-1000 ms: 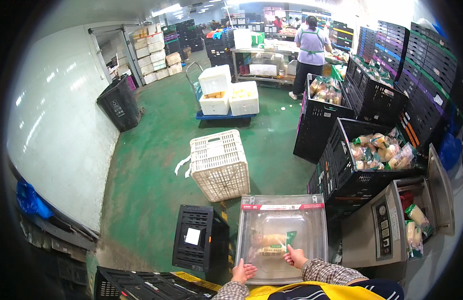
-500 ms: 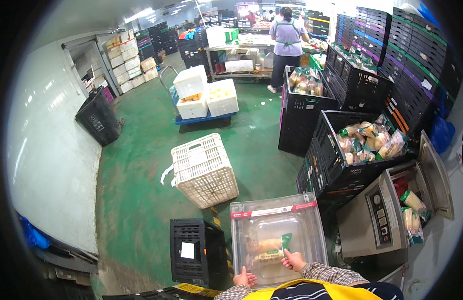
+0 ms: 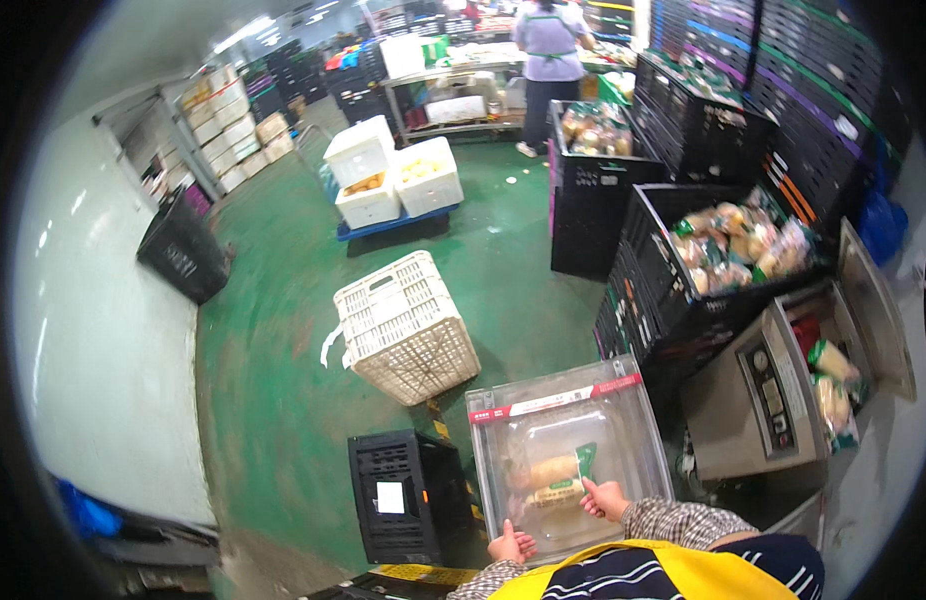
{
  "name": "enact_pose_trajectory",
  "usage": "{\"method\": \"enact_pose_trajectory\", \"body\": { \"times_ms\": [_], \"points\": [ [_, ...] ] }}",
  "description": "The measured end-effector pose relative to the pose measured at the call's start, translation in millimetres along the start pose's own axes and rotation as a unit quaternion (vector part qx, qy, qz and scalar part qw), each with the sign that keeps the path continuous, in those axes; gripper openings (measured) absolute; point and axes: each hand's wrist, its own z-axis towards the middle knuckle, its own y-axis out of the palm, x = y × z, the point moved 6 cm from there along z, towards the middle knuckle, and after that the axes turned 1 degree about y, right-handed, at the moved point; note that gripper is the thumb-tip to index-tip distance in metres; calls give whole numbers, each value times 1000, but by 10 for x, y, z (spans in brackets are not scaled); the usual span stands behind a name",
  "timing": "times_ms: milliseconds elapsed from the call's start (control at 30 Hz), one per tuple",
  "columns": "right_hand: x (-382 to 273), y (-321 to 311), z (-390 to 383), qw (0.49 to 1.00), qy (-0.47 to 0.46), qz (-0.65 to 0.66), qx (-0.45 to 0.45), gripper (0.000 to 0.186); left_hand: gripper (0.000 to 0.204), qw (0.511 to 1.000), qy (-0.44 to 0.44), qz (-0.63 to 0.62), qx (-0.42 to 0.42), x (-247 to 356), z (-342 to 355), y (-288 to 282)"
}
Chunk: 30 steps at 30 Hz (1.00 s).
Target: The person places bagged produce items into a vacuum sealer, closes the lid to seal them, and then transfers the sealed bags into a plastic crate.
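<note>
My left hand [image 3: 511, 544] is open at the near left corner of a clear-lidded box-like machine [image 3: 570, 400], thumb up and fingers apart, holding nothing. Over the machine's near half, my right hand [image 3: 605, 499] has its fingers closed at the green end of a clear bag of pale, thick vegetable pieces [image 3: 555, 480]. The bag lies crosswise, with a printed label on its side. I cannot tell whether part of it is under the clear lid. Both forearms come in from the lower edge in checked sleeves.
On the right, a steel machine [image 3: 753, 400] with a raised lid holds more bags. Behind it, a black crate [image 3: 663, 300] is full of similar bags. A white basket [image 3: 408, 330] and a black crate [image 3: 403, 500] stand on the left. A person [image 3: 551, 60] works at a far table.
The view has shifted, so the scene sits a little higher. My right hand stays at the bag's green end. My left hand stays open near the machine's corner.
</note>
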Motion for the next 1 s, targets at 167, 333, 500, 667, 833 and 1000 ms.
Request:
{"method": "enact_pose_trajectory", "body": {
  "times_ms": [167,333,500,667,833,1000],
  "points": [
    [-10,37,80,999,-41,8,-7,57,67,1000,12,-11,-24,-117,207,-64],
    [-70,13,-1,997,-73,23,-29,57,68,999,43,6,-23,-72,253,-49],
    [-15,10,95,985,-120,37,-117,52,70,996,84,-31,-24,-3,231,-117],
    [595,-519,-168,964,-219,31,-144,36,61,973,217,-49,65,-86,69,13],
    [1730,-2036,-515,973,-167,-80,-138,32,58,945,305,-42,107,-95,296,-159],
    [2411,-3993,-1262,975,-155,-78,140,28,86,904,289,167,267,55,204,-40]
  ]
}}
